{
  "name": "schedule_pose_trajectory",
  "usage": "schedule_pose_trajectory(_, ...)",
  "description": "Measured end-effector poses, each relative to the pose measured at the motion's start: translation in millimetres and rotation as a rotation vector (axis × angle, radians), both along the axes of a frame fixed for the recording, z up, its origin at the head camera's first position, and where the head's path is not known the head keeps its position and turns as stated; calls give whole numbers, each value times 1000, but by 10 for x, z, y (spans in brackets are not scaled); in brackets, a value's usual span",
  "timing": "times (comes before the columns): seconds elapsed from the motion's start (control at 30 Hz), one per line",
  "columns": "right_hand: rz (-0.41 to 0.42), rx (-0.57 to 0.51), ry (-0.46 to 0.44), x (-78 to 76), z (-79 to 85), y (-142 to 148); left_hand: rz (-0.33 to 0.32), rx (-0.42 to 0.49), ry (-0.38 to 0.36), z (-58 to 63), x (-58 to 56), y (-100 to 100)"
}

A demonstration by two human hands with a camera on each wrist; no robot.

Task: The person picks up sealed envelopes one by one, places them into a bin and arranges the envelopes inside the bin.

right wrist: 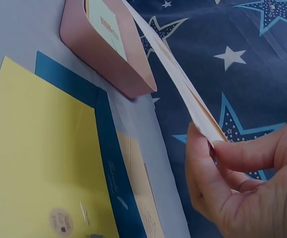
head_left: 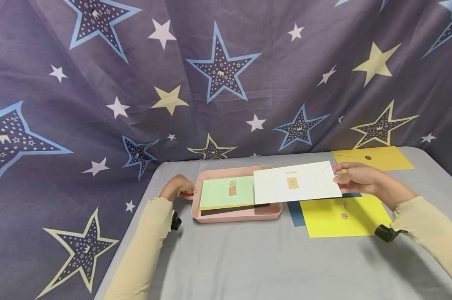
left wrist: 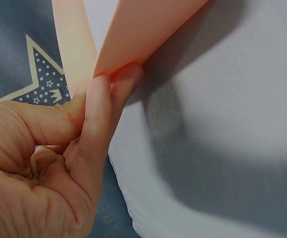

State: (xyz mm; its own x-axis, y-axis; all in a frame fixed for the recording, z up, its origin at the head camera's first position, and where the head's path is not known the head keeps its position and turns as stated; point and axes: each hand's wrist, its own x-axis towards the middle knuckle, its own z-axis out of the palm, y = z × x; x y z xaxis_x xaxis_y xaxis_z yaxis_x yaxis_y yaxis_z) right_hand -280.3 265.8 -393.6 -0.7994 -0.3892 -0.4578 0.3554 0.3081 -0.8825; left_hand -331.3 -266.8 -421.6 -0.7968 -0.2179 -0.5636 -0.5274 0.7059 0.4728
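A pink tray (head_left: 240,216) stands on the table, and inside it lies a small pile topped by a light green envelope (head_left: 220,193). My left hand (head_left: 180,188) pinches the tray's left rim; the left wrist view has the pink wall (left wrist: 133,34) between thumb and fingers. With my right hand (head_left: 357,178) I grip a white envelope (head_left: 270,187) by its right end. It carries a small tan label and its left end overlaps the tray in the head view. Seen from the right wrist, this white envelope (right wrist: 175,74) is tilted, edge-on, above the table.
To the tray's right lie a bright yellow envelope (head_left: 345,221) and a dark blue envelope (head_left: 296,214) partly under it. An orange-yellow envelope (head_left: 375,159) rests at the back right. Behind the grey-covered table (head_left: 248,262) hangs a star-patterned curtain (head_left: 136,83).
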Motion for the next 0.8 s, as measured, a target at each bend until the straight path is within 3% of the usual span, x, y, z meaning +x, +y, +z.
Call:
schedule_pose_trajectory(0.3,1,-8,2,1,2,-155,10,8,-8,-48,-39,-19)
schedule_pose_trajectory(0.8,-4,-38,0,16,-31,-410,20,27,4,-14,3,9)
